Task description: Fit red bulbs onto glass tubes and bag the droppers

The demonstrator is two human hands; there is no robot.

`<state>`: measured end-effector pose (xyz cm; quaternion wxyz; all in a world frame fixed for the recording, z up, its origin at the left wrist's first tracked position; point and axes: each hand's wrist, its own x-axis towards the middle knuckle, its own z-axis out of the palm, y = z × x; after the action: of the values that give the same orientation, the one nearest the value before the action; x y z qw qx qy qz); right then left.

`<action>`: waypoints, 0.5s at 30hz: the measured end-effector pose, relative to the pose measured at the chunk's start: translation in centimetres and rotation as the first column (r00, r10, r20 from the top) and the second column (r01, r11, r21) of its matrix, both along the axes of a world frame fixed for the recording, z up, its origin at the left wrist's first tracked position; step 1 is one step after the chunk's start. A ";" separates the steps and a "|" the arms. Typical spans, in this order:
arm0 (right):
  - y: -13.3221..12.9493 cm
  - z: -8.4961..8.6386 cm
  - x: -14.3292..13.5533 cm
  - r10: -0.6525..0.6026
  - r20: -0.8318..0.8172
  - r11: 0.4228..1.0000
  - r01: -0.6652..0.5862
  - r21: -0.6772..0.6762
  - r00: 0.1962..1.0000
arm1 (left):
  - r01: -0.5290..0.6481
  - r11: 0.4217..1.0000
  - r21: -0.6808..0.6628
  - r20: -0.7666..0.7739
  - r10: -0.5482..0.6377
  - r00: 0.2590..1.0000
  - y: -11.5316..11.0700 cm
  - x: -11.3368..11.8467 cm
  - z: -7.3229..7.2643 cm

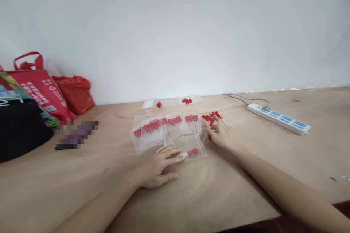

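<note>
My left hand (161,164) lies flat with fingers spread on a clear zip bag (201,143). Inside that bag is one dropper (193,151) with a red rubber bulb. My right hand (218,134) pinches another red-bulbed dropper (212,123), its thin clear tube slanting down toward the bag's opening edge. Several loose droppers (217,114) lie just behind my right fingers. Left of them, filled zip bags (153,127) overlap on the table, with several red-bulbed droppers in them.
Against the wall are bags with red bulbs (187,101) and clear tubes. A white power strip (279,118) with a plugged-in cord lies right. At left are a red shopping bag (41,91), a red plastic bag (78,94), a black item (22,129) and a blurred-out dark object (78,136).
</note>
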<state>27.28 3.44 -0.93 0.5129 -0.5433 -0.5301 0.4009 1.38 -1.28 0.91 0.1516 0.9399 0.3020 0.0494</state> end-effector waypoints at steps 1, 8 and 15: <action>-0.1 0.0 -0.1 -0.006 -0.036 1.000 0.006 -0.012 0.999 | -0.002 1.000 0.001 -0.003 0.002 1.000 0.0 0.0 0.0; -0.3 -1.1 -0.8 -0.021 -0.306 0.999 0.004 -0.053 0.952 | -0.020 1.000 0.005 -0.012 0.020 1.000 -0.2 0.1 0.0; -1.2 -1.5 -1.3 0.137 -0.357 0.981 -0.176 -0.080 0.924 | -0.035 0.999 0.013 -0.030 0.035 0.999 -0.3 0.0 -0.1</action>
<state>25.94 2.21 -2.40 0.5344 -0.4469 -0.4492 0.5594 1.41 -1.53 0.82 0.1402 0.9360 0.3203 0.0399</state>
